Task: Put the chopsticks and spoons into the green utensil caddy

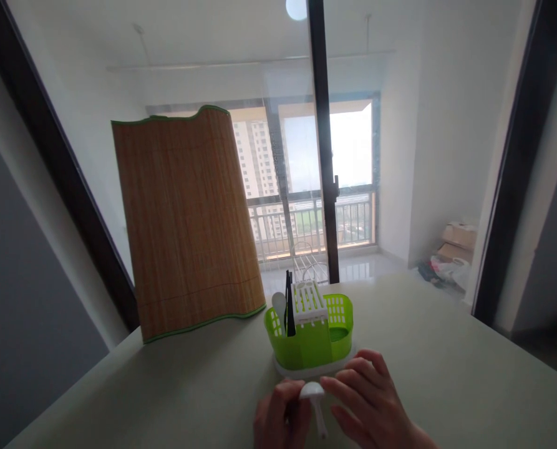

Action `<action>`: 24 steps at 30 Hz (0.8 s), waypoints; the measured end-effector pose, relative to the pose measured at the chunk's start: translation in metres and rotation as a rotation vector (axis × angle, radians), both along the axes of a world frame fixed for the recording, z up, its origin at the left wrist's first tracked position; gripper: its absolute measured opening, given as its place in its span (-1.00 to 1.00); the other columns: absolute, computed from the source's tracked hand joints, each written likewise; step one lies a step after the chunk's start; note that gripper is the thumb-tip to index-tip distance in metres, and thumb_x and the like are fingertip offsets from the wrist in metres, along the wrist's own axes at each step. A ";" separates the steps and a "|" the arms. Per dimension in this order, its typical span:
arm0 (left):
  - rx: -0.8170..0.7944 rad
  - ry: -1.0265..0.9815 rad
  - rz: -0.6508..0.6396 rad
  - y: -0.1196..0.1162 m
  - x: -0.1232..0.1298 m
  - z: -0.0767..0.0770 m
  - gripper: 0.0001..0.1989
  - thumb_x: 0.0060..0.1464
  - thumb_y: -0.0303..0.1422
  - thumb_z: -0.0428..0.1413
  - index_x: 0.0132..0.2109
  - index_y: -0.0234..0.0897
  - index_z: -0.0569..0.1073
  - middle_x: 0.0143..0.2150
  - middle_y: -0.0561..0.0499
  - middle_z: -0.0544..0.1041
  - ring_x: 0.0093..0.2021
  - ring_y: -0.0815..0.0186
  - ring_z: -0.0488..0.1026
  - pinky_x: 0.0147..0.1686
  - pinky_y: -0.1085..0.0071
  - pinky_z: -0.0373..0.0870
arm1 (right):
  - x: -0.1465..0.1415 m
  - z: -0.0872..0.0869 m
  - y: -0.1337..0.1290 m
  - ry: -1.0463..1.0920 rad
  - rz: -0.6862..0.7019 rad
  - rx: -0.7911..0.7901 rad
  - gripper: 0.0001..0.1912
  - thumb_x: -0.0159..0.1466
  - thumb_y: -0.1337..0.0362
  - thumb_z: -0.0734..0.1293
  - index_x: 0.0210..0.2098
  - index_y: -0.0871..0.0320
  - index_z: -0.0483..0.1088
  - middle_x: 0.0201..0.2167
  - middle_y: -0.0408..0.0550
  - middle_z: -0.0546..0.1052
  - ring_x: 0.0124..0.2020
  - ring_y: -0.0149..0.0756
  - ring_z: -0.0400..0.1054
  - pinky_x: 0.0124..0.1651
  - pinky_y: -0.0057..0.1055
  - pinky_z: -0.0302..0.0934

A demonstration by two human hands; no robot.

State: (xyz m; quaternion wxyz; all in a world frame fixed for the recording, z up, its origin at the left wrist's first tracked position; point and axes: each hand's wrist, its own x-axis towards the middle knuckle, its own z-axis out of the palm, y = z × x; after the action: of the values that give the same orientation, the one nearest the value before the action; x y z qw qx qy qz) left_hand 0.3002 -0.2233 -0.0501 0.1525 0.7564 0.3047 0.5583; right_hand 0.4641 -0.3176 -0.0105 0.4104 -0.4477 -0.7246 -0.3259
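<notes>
A white spoon point(312, 391) is at the near edge of the view, its rounded bowl up and its handle pointing toward me. My left hand point(282, 415) grips the spoon at the left side of its bowl, fingers curled. To the right, my right hand point(369, 399) has its fingers spread, with the index fingertip at the bowl's right edge. Just beyond both hands stands a green basket point(309, 349) with a white slotted rack point(309, 300) in its middle. Black chopsticks point(289, 305) and another white spoon point(279, 304) stand in its left compartment.
A bamboo mat point(189, 224) with green edging stands upright on the pale table point(428, 349), left of the basket. Behind the table is a glass door with a dark frame point(324, 143). Cardboard boxes point(460, 237) lie beyond it at the right.
</notes>
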 end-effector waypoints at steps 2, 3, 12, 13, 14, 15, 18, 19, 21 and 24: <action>0.011 -0.047 0.103 0.015 -0.008 0.021 -0.73 0.15 -0.07 0.04 -0.32 -0.15 0.42 -0.47 0.08 0.53 -0.56 0.38 0.41 -0.52 0.49 0.39 | 0.007 -0.002 -0.001 0.033 -0.011 -0.036 -0.75 0.30 0.40 0.23 -0.04 0.17 0.37 -0.38 -0.11 0.52 -0.36 -0.28 0.32 -0.06 -0.16 0.11; 0.023 -0.091 0.154 0.024 -0.012 0.034 -0.74 0.13 -0.08 0.05 -0.29 -0.17 0.41 -0.43 0.07 0.54 -0.54 0.38 0.43 -0.51 0.49 0.40 | 0.010 -0.004 0.000 0.054 -0.032 -0.060 -0.76 0.30 0.42 0.23 -0.05 0.16 0.37 -0.38 -0.12 0.51 -0.34 -0.28 0.32 -0.04 -0.16 0.10; 0.132 -0.033 0.341 0.093 -0.006 0.137 -0.73 0.17 -0.13 0.03 -0.20 -0.27 0.39 -0.43 0.07 0.50 -0.49 0.38 0.41 -0.44 0.46 0.29 | 0.072 -0.019 0.005 0.289 -0.248 -0.640 -0.88 0.32 0.20 0.29 -0.30 0.01 0.47 -0.35 -0.16 0.54 -0.26 -0.23 0.40 -0.11 -0.24 0.14; 0.108 0.033 0.344 0.098 -0.002 0.138 -0.74 0.19 -0.14 0.02 -0.20 -0.26 0.39 -0.43 0.07 0.51 -0.48 0.38 0.43 -0.43 0.46 0.27 | 0.082 -0.023 0.005 0.320 -0.242 -0.711 -0.86 0.32 0.17 0.28 -0.28 0.00 0.48 -0.34 -0.15 0.55 -0.27 -0.23 0.41 -0.15 -0.27 0.17; 0.079 0.095 0.348 0.102 0.002 0.138 -0.75 0.20 -0.16 0.01 -0.19 -0.26 0.39 -0.42 0.08 0.52 -0.46 0.36 0.44 -0.42 0.45 0.25 | 0.092 -0.027 0.004 0.350 -0.234 -0.771 -0.84 0.32 0.15 0.27 -0.26 0.00 0.49 -0.33 -0.14 0.56 -0.28 -0.23 0.42 -0.18 -0.29 0.19; 0.052 0.154 0.356 0.107 0.005 0.135 -0.77 0.21 -0.18 0.01 -0.18 -0.25 0.39 -0.42 0.08 0.53 -0.44 0.35 0.46 -0.41 0.45 0.23 | 0.100 -0.031 0.004 0.376 -0.230 -0.816 -0.82 0.31 0.14 0.27 -0.25 0.00 0.50 -0.32 -0.13 0.57 -0.29 -0.23 0.42 -0.20 -0.31 0.21; -0.016 0.307 0.358 0.118 0.015 0.121 -0.81 0.22 -0.21 0.01 -0.18 -0.22 0.38 -0.42 0.09 0.54 -0.41 0.33 0.48 -0.43 0.45 0.16 | 0.110 -0.039 0.005 0.420 -0.224 -0.898 -0.81 0.28 0.14 0.26 -0.25 0.00 0.51 -0.33 -0.11 0.57 -0.30 -0.22 0.43 -0.24 -0.33 0.23; -0.039 0.343 0.351 0.121 0.018 0.116 -0.82 0.23 -0.21 0.01 -0.18 -0.22 0.38 -0.42 0.09 0.54 -0.41 0.33 0.48 -0.44 0.45 0.14 | 0.110 -0.041 0.005 0.420 -0.216 -0.916 -0.81 0.27 0.15 0.27 -0.25 0.01 0.51 -0.34 -0.11 0.57 -0.30 -0.22 0.43 -0.24 -0.33 0.24; -0.090 0.401 0.330 0.127 0.023 0.106 -0.82 0.24 -0.21 0.00 -0.17 -0.21 0.37 -0.40 0.09 0.54 -0.39 0.32 0.49 -0.45 0.45 0.10 | 0.106 -0.043 0.006 0.410 -0.190 -0.939 -0.81 0.26 0.16 0.27 -0.25 0.01 0.52 -0.36 -0.12 0.57 -0.32 -0.23 0.43 -0.26 -0.34 0.24; -0.189 0.480 0.292 0.133 0.030 0.094 -0.83 0.23 -0.23 -0.01 -0.17 -0.21 0.37 -0.37 0.07 0.56 -0.36 0.31 0.49 -0.47 0.45 0.08 | 0.099 -0.044 0.006 0.390 -0.175 -0.944 -0.82 0.24 0.18 0.28 -0.25 0.00 0.52 -0.39 -0.14 0.56 -0.34 -0.24 0.43 -0.28 -0.35 0.25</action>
State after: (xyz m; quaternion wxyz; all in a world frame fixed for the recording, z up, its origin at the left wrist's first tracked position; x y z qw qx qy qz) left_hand 0.3301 -0.0901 0.0439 0.0639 0.7974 0.4886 0.3484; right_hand 0.5628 -0.3117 -0.0548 0.2624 -0.6954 -0.6625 0.0930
